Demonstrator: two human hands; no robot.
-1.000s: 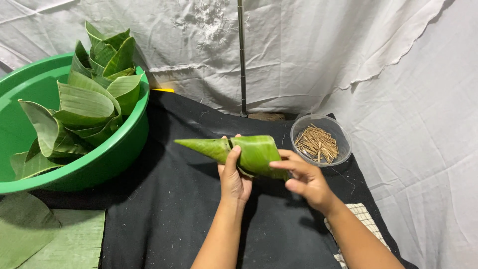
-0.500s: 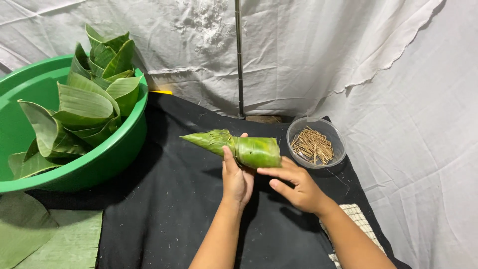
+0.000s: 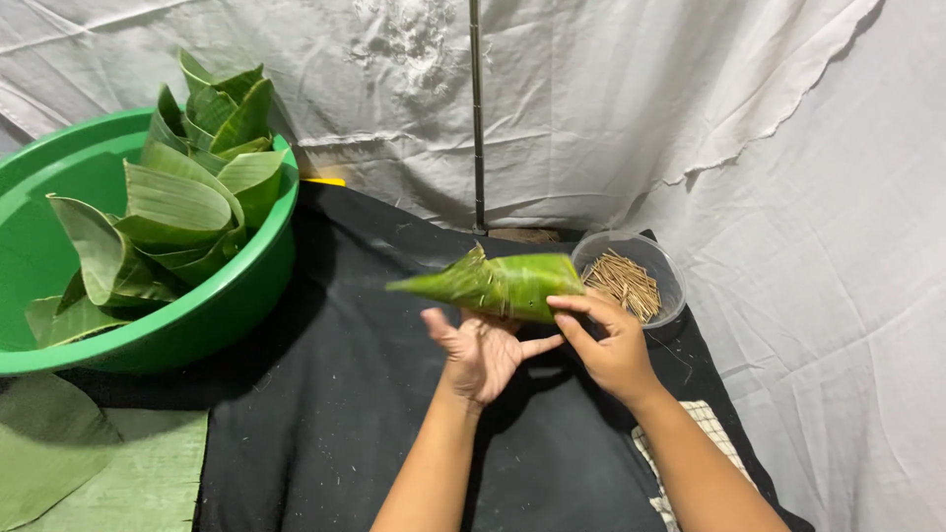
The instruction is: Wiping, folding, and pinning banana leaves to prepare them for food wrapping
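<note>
The person is shaping a green banana-leaf cone (image 3: 498,286), holding it in the air above the black cloth-covered table (image 3: 325,394), its tip pointing left. The wrapping step looks to be underway; closing it would likely call for a steady pinch on the wide end. The right hand (image 3: 611,345) is pinching that wide end, fingers (image 3: 581,303) curled over the rim. The left hand (image 3: 480,353) is cupping under the cone with its palm up and fingers spread loosely. A clear round tub of thin wooden sticks (image 3: 631,281) is sitting just beyond the right hand.
</note>
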